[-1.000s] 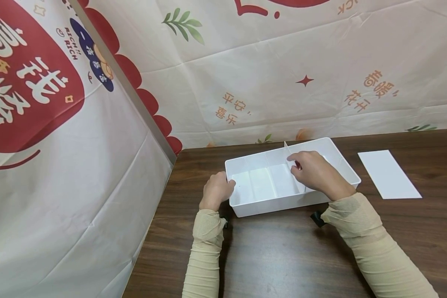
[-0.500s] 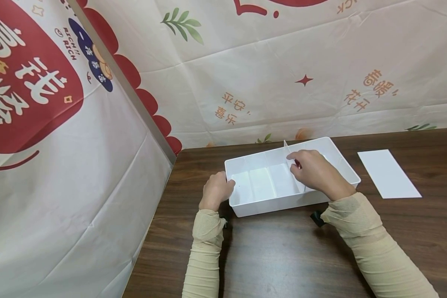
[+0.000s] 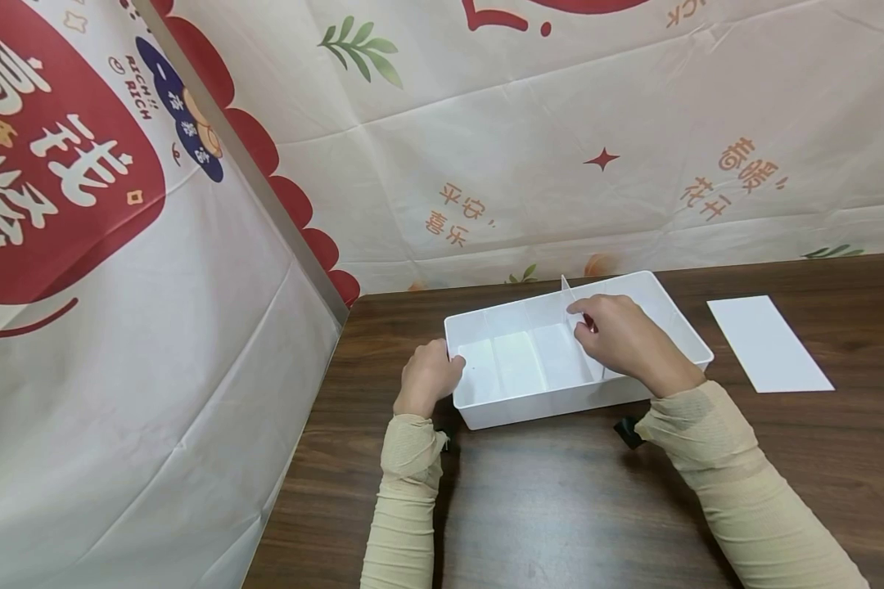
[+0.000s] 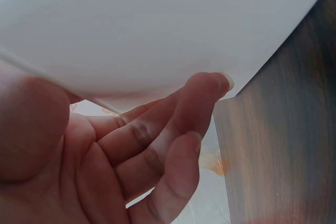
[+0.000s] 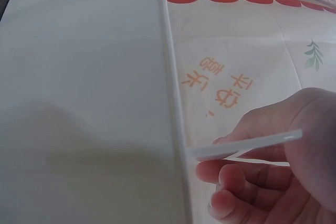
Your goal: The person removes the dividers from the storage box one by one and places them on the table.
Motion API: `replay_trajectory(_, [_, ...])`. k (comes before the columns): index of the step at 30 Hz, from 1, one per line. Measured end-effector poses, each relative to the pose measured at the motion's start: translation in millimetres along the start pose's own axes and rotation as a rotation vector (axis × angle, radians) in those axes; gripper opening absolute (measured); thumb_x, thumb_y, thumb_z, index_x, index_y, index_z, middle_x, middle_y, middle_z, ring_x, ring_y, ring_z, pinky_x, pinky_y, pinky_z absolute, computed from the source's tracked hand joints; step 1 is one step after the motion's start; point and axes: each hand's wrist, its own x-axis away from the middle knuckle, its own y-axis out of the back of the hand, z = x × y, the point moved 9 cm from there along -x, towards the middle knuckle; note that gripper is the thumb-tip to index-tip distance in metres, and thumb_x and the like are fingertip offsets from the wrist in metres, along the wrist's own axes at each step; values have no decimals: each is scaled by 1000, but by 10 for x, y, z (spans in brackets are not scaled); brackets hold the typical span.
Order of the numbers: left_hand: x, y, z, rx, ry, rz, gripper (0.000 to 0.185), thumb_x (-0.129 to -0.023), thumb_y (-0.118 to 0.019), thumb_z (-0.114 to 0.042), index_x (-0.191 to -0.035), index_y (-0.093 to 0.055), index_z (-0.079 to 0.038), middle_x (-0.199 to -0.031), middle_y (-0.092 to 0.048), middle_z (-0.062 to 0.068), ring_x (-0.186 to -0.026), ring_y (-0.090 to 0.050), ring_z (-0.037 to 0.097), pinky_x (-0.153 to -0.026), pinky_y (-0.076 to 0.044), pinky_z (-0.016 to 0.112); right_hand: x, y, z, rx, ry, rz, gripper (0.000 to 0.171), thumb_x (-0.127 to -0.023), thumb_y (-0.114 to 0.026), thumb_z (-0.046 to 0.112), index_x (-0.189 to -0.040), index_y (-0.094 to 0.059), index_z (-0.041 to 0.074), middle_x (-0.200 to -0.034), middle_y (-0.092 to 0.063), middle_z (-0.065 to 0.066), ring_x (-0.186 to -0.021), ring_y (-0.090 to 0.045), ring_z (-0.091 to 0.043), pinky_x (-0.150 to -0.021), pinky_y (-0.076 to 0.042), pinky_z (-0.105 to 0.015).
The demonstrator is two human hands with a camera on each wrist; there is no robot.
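Barely anything has shifted over the last second: the left hand (image 3: pixel 429 378) still grips the white bin (image 3: pixel 530 405) at its 9 o'clock end, mid-desk (image 3: pixel 560 507); right hand (image 3: pixel 619 337) fingers keep pinching the divider (image 3: pixel 564 296), seemingly not yet seated.

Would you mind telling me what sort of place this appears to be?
Probably a makeshift recording booth rather than a home: printed festive cloths screen off a dark wooden table that bears just a white divided bin and one loose white panel.
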Motion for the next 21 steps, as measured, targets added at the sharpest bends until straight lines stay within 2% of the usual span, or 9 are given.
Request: replay_trajectory(21, [7, -8, -6, 15, 0, 8, 30, -98, -54, -22, -113, -66, 0, -99, -70, 14, -80, -62, 23, -71, -51, 42, 17, 28, 17, 3, 5, -13, 28, -84, -55, -2, -107, -69, -10, -81, -67, -15, -69, -54, -23, -67, -46, -42])
